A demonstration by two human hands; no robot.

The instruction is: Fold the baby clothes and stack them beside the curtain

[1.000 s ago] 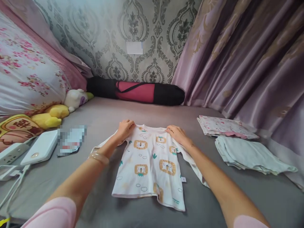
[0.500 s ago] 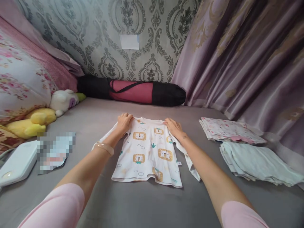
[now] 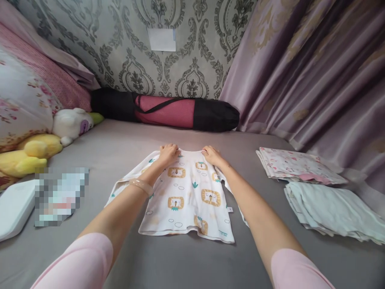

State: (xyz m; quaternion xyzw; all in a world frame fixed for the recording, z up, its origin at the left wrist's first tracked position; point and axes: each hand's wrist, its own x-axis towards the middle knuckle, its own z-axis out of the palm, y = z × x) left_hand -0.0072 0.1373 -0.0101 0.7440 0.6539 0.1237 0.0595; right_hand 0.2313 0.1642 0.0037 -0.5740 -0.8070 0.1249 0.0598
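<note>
A small white long-sleeved shirt (image 3: 188, 192) printed with yellow lion faces lies spread on the grey sheet, its collar away from me and its hem toward me. My left hand (image 3: 169, 154) is closed on the shirt's left shoulder beside the collar. On the other side of the neckline, my right hand (image 3: 212, 155) pinches the right shoulder. The left sleeve stretches out to the side under my forearm. Most of the right sleeve is hidden by my right arm. The fingertips of both hands are partly hidden.
Folded pink-print clothes (image 3: 300, 165) and a pale folded pile (image 3: 333, 210) lie at the right. A blurred flat object (image 3: 63, 196), a white device (image 3: 16, 208) and plush toys (image 3: 70, 122) sit at the left. A black-and-pink rolled bag (image 3: 165, 111) lies along the wall.
Both hands have moved inward along the shoulders, closer to the collar. The left sleeve now lies more fully out to the side. The camera view has shifted slightly.
</note>
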